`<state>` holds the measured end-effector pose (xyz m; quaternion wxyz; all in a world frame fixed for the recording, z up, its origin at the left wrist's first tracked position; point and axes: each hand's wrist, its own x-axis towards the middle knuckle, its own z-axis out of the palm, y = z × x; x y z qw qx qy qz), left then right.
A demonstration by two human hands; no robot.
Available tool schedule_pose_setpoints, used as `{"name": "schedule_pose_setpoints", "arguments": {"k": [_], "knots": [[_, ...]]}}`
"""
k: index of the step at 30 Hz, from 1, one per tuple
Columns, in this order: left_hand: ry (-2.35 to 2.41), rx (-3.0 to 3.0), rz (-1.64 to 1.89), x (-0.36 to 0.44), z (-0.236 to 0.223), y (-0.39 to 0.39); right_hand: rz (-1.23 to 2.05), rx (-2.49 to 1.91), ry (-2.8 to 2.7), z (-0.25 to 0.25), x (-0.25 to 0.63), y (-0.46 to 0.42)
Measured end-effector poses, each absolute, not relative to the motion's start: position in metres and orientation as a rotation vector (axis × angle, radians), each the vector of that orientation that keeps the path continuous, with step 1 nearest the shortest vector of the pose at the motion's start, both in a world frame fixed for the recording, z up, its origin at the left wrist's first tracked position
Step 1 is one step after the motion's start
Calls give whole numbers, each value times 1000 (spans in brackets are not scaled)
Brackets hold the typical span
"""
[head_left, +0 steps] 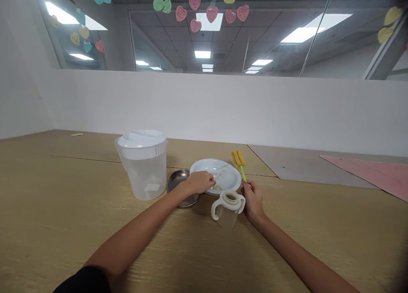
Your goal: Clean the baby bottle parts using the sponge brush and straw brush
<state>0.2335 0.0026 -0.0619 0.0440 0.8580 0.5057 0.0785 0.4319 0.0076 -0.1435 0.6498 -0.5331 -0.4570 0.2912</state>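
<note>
My left hand (199, 182) rests on the near rim of a white plate (229, 176), its fingers pinched together on a small thing I cannot make out. My right hand (253, 197) is closed around the green handle of a bottle brush with a yellow sponge head (238, 158), which points up and away. A clear two-handled baby bottle (227, 208), with no lid on it, stands upright between my hands, just left of the right one. Small bits lie on the plate.
A translucent plastic pitcher (145, 163) with a white lid stands left of the plate. A round metal lid or dish (178, 182) lies between them. A white wall runs behind the wooden table (63, 208). A pink sheet (376, 174) lies far right.
</note>
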Motion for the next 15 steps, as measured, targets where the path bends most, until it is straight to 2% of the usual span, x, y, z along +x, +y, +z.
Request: {"name": "schedule_pose_setpoints", "arguments": {"k": [15], "knots": [[1592, 2601, 173, 235, -60, 1, 666, -1226, -1039, -145, 433, 9]]}}
